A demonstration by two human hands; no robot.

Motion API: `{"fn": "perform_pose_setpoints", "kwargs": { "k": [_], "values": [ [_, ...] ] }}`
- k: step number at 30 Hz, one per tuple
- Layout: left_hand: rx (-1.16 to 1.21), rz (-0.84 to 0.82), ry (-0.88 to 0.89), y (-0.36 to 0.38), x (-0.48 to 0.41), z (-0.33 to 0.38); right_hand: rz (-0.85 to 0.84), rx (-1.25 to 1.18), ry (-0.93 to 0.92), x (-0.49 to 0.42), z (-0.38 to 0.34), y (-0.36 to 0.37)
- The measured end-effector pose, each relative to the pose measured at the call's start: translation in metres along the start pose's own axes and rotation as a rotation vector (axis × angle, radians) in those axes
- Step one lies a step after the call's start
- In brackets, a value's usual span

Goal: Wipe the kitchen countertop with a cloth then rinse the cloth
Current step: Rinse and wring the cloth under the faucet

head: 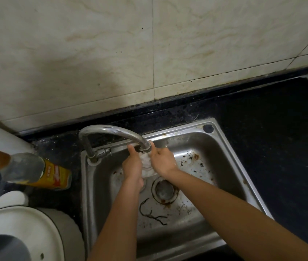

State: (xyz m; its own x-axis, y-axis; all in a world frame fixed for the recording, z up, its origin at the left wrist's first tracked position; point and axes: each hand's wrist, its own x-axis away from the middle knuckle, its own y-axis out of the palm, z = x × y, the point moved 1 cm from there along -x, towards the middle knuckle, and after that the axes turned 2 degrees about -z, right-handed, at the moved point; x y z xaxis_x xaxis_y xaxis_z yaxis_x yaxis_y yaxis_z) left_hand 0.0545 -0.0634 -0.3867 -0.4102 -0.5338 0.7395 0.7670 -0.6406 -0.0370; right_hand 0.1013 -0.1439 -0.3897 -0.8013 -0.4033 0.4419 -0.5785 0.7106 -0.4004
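Rinsing pale wet cloth (146, 165), gripped in left hand (133, 164) and right hand (162, 160), under curved steel tap (111, 129); wringing likely next.

1. We see two arms, the left forearm (119, 213) and the right forearm (234, 208), both bare from the wrist to the frame's lower edge.
2. The left hand (132, 166) is bare, thumb and knuckles uncovered.
3. The right hand (161, 162) is bare as well.
4. Both forearms look slim and smooth to us; the nails are too small to judge.
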Motion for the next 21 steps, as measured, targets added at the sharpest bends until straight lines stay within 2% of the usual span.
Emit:
{"fn": "perform_pose_setpoints", "kwargs": {
  "k": [3, 6, 10, 12, 15, 18, 19, 21],
  "values": [
    [0.084, -0.025, -0.005, -0.002, -0.002, -0.006, -0.030, 0.065, -0.014, -0.002, -0.004, -0.008],
    [0.189, -0.121, -0.013, -0.013, -0.009, -0.015, -0.078, 0.221, -0.166, -0.004, -0.001, -0.016],
    [0.023, -0.170, -0.089, -0.026, -0.013, -0.023, -0.167, 0.221, -0.292, -0.002, 0.002, -0.017],
    [0.100, -0.275, -0.201, -0.024, -0.009, -0.020, -0.192, 0.191, -0.285, -0.001, 0.005, -0.018],
    [0.299, -0.409, -0.273, -0.021, -0.012, -0.019, -0.383, 0.062, -0.193, 0.002, 0.008, -0.022],
    [0.399, -0.412, -0.291, -0.017, -0.009, -0.023, -0.565, 0.004, -0.125, 0.010, 0.004, -0.031],
    [0.416, -0.409, -0.288, -0.017, -0.009, -0.025, -0.557, -0.023, -0.119, 0.011, 0.002, -0.035],
    [0.437, -0.405, -0.245, -0.018, -0.008, -0.027, -0.394, -0.137, -0.104, 0.008, -0.002, -0.044]
  ]
}}
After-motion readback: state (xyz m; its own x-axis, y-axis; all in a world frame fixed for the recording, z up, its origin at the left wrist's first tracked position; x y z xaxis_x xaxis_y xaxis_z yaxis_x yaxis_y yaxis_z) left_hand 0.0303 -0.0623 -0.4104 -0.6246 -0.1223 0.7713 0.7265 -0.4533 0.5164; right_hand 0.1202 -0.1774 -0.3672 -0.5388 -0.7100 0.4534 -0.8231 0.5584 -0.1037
